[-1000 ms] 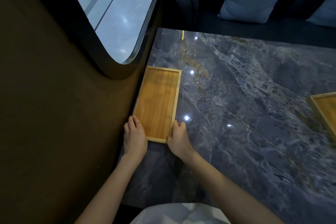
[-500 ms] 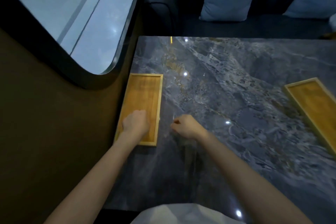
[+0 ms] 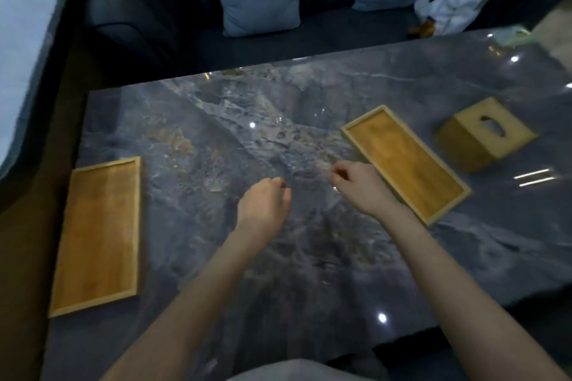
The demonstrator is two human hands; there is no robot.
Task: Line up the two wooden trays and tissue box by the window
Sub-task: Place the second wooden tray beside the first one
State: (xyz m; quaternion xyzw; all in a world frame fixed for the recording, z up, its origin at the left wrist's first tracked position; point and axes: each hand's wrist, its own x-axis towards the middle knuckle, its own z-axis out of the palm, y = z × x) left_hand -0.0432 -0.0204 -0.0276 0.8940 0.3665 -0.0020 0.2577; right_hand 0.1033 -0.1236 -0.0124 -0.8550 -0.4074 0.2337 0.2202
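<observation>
Lying along the table's (image 3: 309, 272) window edge, one tray (image 3: 99, 235) appears placed; the second tray (image 3: 405, 161) and tissue box (image 3: 486, 133) remain far across it. Left hand (image 3: 263, 207) and right hand (image 3: 356, 185) are loosely curled, empty.

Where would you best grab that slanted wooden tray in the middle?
Take the slanted wooden tray by its two long raised rims, near the end closest to the right hand. It lies flat and shallow, so a hand on each side probably steadies it best.
</observation>
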